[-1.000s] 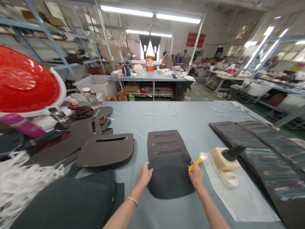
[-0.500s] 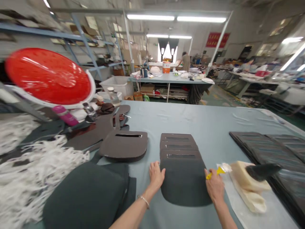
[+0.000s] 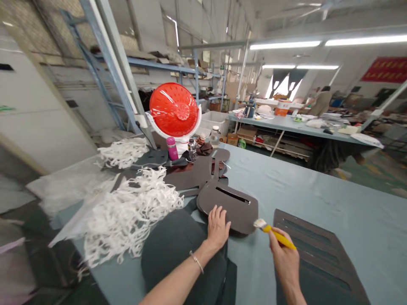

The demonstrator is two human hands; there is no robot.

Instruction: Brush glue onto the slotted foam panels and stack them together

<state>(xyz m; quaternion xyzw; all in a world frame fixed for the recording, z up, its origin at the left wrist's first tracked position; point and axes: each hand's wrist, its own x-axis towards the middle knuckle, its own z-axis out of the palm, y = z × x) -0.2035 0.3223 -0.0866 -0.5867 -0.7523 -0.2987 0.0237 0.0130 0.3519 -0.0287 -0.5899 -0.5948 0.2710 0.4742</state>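
Observation:
My left hand (image 3: 218,224) lies flat with fingers spread on the near edge of a brown slotted panel (image 3: 232,203), which tops a pile on the grey-blue table (image 3: 305,190). My right hand (image 3: 284,258) is closed round a yellow-handled brush (image 3: 273,232) whose pale bristles point left, hovering just right of that panel. Under my right hand lies a row of overlapping dark slotted pieces (image 3: 314,250). A stack of dark grey rounded felt pieces (image 3: 178,250) sits below my left forearm.
White shredded strips (image 3: 127,212) are heaped at the left. Behind them stand a red fan (image 3: 174,110), a pink bottle (image 3: 172,148) and small jars. More dark cut shapes (image 3: 193,173) lie beyond the panel. Another worktable (image 3: 295,123) and a person stand far back.
The view has swung left. My left hand went from the grey piece's left edge to the brown slotted panel. My right hand lifted off the grey piece, brush still in it.

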